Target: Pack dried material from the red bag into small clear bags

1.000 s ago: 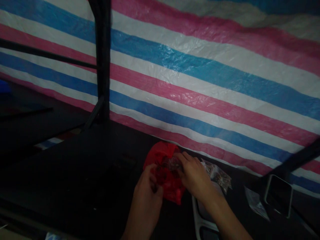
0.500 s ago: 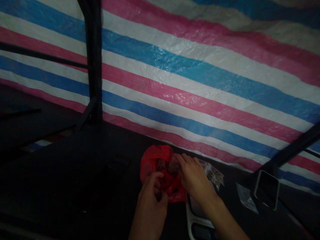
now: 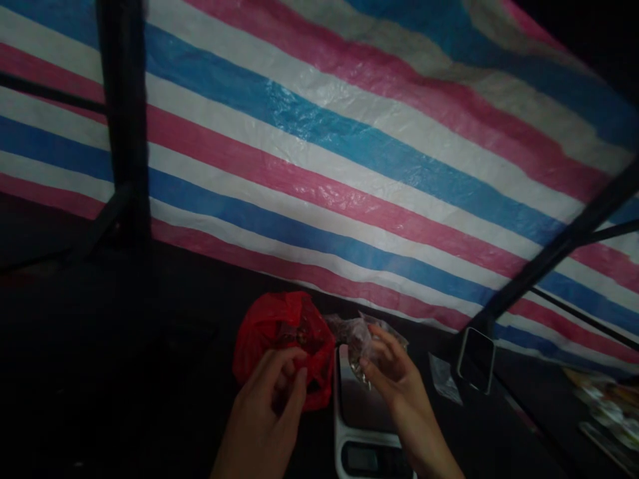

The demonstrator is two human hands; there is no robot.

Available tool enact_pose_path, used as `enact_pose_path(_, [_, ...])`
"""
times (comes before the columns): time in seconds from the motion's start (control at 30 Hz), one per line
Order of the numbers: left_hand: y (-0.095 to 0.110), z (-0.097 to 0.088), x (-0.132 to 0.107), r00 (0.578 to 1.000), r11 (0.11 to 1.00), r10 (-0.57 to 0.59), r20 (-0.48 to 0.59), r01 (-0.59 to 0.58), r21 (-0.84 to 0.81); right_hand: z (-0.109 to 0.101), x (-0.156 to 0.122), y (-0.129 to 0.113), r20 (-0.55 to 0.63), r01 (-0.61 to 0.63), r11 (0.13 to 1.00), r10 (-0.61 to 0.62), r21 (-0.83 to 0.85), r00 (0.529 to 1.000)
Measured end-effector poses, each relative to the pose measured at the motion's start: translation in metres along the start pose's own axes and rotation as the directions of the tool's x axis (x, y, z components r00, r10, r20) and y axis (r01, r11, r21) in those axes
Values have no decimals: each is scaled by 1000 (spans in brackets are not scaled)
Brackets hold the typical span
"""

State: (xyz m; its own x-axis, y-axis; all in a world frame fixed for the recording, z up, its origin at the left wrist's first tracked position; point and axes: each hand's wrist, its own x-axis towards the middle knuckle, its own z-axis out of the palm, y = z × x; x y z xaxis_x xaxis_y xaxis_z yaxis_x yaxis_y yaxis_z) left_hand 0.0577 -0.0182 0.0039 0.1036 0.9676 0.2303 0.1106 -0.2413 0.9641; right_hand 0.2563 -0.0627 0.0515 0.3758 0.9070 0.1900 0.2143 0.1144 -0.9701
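**Clear packet lifted over the scale, red bag kept close**

Pinched a small clear packet (image 3: pixel 362 336) in the right hand (image 3: pixel 394 379), with a narrow grip of thumb against fingertips on its lower edge. Held it raised just above the far end of the white scale (image 3: pixel 357 412), apart from the platform, probably so that the crumpled film hung free and its dark contents could be seen. Could not make out those contents in the dim light.

Kept the left hand (image 3: pixel 272 406) at the near edge of the red bag (image 3: pixel 279 329), fingers curled in and touching the plastic. Could not tell whether this grip was closed on a fold or only resting against it. Judged the hand placed there to steady the loose bag and keep its mouth within reach.

Left the red bag slumped on the dark desk (image 3: pixel 124 372), just beside the left side of the scale and close under the striped tarp (image 3: pixel 349 166). Set the scale square in front of the body, display end nearest, presumably for easy reading.

Saw a small flat empty-looking clear bag (image 3: pixel 444 379) lying right of the scale. Saw a dark-faced device (image 3: pixel 476 359) propped against a slanting black bar (image 3: pixel 549 256).
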Motion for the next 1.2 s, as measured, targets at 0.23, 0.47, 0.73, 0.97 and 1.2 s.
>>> enact_pose_path(0.23, [5, 24, -9, 986, 994, 100, 134, -104, 30, -29, -11, 7, -73, 49, 984, -62, -172, 995])
enact_pose_path(0.47, [1, 27, -6, 987, 993, 102, 123, -109, 53, -65, -20, 23, 20, 132, 791, -150, -598, 988])
enact_pose_path(0.73, [13, 22, -2, 989, 983, 144, 19, -145, 113, -80, -52, 34, -635, 11, 853, -396, -521, 663])
enact_pose_path(0.97, [9, 20, -5, 983, 970, 181, 27, -183, 159, -61, -62, 55, -601, 48, 734, -590, -678, 540])
enact_pose_path(1.2, [2, 17, -7, 984, 964, 173, 35, -176, 200, -50, -61, 55, -531, 79, 695, -612, -714, 587])
